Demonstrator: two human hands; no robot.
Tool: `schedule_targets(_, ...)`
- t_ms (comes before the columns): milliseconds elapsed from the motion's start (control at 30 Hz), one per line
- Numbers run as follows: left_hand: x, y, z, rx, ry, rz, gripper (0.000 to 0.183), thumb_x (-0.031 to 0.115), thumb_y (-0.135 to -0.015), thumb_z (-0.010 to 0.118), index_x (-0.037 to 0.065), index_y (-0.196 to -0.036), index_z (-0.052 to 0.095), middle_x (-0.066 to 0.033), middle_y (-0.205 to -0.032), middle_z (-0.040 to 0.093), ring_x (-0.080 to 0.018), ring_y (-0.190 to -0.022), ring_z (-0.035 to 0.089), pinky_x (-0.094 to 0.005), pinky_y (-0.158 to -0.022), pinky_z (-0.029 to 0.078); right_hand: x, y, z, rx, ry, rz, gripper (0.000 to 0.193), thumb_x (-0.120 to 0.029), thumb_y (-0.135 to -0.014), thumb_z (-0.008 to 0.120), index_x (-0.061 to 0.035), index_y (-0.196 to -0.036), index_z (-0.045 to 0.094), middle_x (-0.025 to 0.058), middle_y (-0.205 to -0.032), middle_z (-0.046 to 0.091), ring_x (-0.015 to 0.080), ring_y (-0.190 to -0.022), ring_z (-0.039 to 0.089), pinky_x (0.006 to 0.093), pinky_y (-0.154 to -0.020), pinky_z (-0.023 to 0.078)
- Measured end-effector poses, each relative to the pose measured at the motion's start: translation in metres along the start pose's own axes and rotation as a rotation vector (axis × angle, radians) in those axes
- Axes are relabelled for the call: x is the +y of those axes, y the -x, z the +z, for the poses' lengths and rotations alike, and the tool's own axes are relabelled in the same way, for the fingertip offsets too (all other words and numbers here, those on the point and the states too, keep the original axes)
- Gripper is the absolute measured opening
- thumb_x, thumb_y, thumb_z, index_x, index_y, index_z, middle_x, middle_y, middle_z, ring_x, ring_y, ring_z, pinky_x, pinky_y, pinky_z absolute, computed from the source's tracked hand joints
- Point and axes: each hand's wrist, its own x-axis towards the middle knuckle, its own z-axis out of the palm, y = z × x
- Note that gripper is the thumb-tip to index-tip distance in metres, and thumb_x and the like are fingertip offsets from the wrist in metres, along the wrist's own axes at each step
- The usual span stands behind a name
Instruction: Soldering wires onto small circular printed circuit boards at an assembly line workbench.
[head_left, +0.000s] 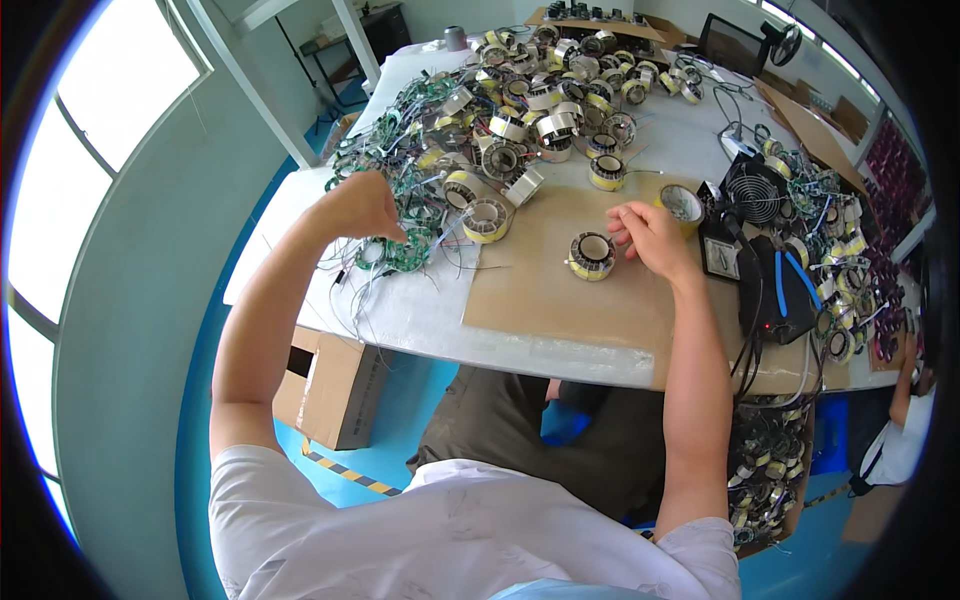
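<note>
My left hand [362, 207] is over the heap of green ring-shaped circuit boards [408, 190] on the left of the table. Its fingers are curled down and closed; whatever they may hold is hidden behind the hand. My right hand [648, 238], loosely curled with its fingers apart, is just right of a small motor coil ring [592, 256] and holds nothing visible. This ring has a dark upper rim and yellow tape, and lies on the brown cardboard mat [540, 305]. Another wound ring [487, 220] sits at the mat's left edge, between my hands.
Many coil rings [556, 125] are piled toward the back. Right of my right hand are a tape roll [681, 205], a black fan [754, 193] and blue-handled pliers [790, 283] on a black box. A cardboard box [335, 390] is on the floor at left. Another person [905, 430] is at far right.
</note>
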Motion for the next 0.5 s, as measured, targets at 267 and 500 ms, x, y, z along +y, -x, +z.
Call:
schedule_targets(267, -0.017, 0.012, 0.039, 0.224, -0.091, -0.045, 0.026, 0.012, -0.065, 0.069, 0.004, -0.089, 0.077, -0.0210, -0.084, 0.070, -0.0379, -0.083, 0.068, -0.0423, -0.078, 0.056, -0.033, 0.021, -0.002, -0.349, 0.040, -0.244, 0.063, 0.005, -0.076, 0.057, -0.0089, -0.137, 0.057, 0.0080, -0.137, 0.059, 0.0237, -0.126, 0.055, 0.0398, -0.105, 0.045)
schedule_targets(500, -0.035, 0.015, -0.033, 0.920, 0.451, 0.009, 0.030, 0.018, -0.078, 0.075, 0.000, -0.103, 0.076, -0.0054, -0.068, 0.069, -0.0093, -0.059, 0.059, -0.0259, -0.060, 0.051, -0.049, 0.031, 0.005, -0.288, 0.406, -0.379, 0.080, -0.026, -0.064, 0.088, -0.0102, -0.136, 0.058, 0.0132, -0.128, 0.059, 0.0299, -0.121, 0.057, 0.0383, -0.101, 0.047)
